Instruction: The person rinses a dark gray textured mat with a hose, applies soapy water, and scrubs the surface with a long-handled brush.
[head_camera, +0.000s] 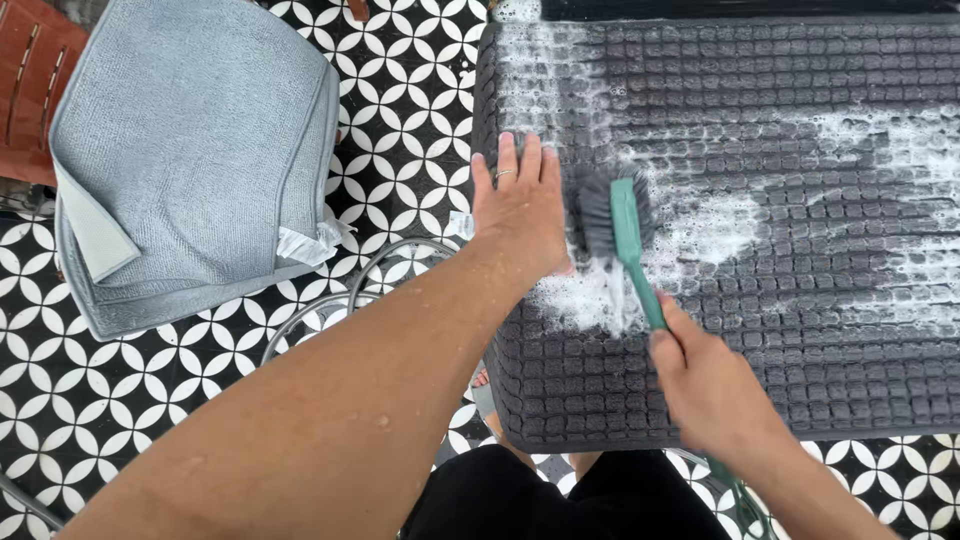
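Scanning from the left edge, I see a folded light blue-grey mat (190, 150) lying on the black-and-white patterned floor (400, 90), with a slice of a reddish-brown chair (30, 80) at the top left corner; both sit well apart from the work. Thin metal legs (330, 300) curve under the near left corner of whatever carries the dark grey mat; I cannot tell what that support is.

My left hand (518, 205) lies flat and spread, fingers apart, pressing on the left edge of the dark grey mat (780, 250), a ring showing on one finger. This mat looks thick and soft, tufted in small squares; soaked and streaked with white foam (600, 295), I judge it heavy, limp and slippery, so pinning it by the edge with a flat palm seems the sound hold.

Just right of that hand, the teal scrub brush (620, 225) rests bristles-down in the suds. My right hand (705, 385) is closed around the lower end of its slim, stiff handle. A wet handle could twist in the grip.

Foam patches spread toward the mat's right edge. Nothing stands between brush and mat; my black shorts (560, 500) show below the near edge.
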